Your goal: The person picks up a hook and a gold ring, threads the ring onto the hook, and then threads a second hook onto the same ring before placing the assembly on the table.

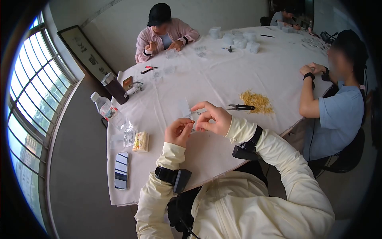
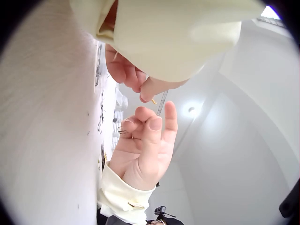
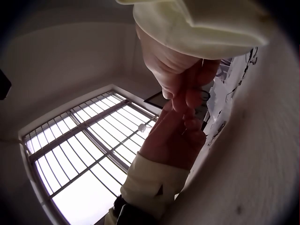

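Near the table's front edge, in the head view, my left hand (image 1: 178,132) pinches a small gold-orange piece (image 1: 193,122) between thumb and fingertips. The piece's gold end (image 2: 153,101) also shows in the left wrist view. Just to the right, my right hand (image 1: 217,120) has its thumb against bent fingers, one finger held out straighter. A thin dark wire loop (image 2: 122,131) sticks out from those right-hand fingers. The fingertips of both hands are close together. Beyond them lies a clear plastic sheet (image 1: 184,106). A thin pale strip (image 2: 162,103) shows behind the right fingers.
Black thread snips (image 1: 240,107) lie against a heap of thin gold pieces (image 1: 256,100) at right. A phone (image 1: 121,170), tissue pack (image 1: 141,142), plastic bottle (image 1: 107,109) and dark flask (image 1: 115,88) line the left. Other people sit around the table (image 1: 223,159).
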The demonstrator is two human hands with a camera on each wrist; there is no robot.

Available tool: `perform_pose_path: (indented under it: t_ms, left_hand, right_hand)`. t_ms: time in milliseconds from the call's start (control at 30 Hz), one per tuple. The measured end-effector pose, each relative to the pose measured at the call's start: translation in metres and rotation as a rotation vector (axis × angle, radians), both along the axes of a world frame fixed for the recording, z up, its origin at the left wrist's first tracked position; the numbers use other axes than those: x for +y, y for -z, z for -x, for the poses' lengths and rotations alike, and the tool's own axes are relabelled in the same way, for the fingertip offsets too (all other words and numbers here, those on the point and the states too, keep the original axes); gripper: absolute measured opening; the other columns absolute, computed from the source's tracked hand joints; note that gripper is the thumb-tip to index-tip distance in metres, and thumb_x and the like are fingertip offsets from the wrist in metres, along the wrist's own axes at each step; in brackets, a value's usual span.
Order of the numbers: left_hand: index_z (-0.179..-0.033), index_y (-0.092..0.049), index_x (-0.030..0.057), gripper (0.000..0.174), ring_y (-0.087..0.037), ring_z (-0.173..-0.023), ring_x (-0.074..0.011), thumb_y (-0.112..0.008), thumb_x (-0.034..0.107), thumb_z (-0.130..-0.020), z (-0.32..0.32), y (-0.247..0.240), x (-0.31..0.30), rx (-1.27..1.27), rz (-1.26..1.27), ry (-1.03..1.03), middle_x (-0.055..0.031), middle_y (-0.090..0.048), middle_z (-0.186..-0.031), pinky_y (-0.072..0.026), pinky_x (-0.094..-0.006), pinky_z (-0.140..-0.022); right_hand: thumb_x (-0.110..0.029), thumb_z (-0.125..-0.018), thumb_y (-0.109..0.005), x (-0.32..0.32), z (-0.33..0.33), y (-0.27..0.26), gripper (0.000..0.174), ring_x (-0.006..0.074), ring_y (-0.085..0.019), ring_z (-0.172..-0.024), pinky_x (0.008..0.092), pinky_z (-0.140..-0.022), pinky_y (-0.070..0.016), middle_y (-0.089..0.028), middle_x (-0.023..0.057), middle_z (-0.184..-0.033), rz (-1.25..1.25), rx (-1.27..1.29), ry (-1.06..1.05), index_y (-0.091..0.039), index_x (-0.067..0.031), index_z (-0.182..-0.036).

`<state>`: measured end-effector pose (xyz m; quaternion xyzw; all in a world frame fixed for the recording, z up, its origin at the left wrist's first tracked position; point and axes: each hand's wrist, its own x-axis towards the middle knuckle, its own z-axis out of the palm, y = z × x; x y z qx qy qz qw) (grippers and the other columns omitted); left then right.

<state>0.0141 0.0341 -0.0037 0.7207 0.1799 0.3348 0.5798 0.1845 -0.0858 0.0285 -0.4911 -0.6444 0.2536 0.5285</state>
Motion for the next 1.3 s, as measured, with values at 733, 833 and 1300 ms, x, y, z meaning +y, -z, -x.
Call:
perform_pose_path:
  t_ms: [733, 833, 1300]
  left_hand:
    - [-0.102, -0.067, -0.0005, 0.011, -0.061, -0.078, -0.0095, -0.065, 0.008, -0.094, 0.001, -0.007, -0.011, 0.02, -0.05, 0.018, -0.0036, -0.065, -0.092, -0.0489, -0.0234, -0.07]
    - [-0.101, -0.067, -0.0015, 0.011, -0.062, -0.08, -0.0111, -0.065, 0.006, -0.094, 0.0, -0.005, -0.009, 0.01, -0.087, 0.014, -0.0052, -0.064, -0.094, -0.0494, -0.0244, -0.072]
    - [-0.106, -0.065, 0.0007, 0.013, -0.055, -0.074, -0.0071, -0.06, 0.008, -0.097, 0.003, -0.015, -0.014, -0.026, -0.039, 0.055, -0.0008, -0.064, -0.089, -0.0475, -0.0228, -0.067]
  right_hand:
    - [-0.002, -0.091, -0.062, 0.003, 0.0, 0.004, 0.035, 0.0128, -0.066, -0.072, 0.0279, -0.067, -0.0519, -0.071, 0.007, -0.081, -0.014, -0.063, 0.027, -0.051, -0.0038, -0.124]
    - [-0.002, -0.091, -0.062, 0.003, 0.0, 0.005, 0.022, 0.0128, -0.067, -0.072, 0.0274, -0.068, -0.0526, -0.071, 0.0076, -0.081, -0.008, -0.027, 0.021, -0.058, -0.001, -0.113]
    - [-0.013, -0.093, -0.066, 0.012, -0.011, 0.015, 0.006, 0.0072, -0.061, -0.08, 0.0256, -0.072, -0.0474, -0.068, -0.0017, -0.085, -0.003, 0.102, 0.089, -0.068, -0.0069, -0.093]
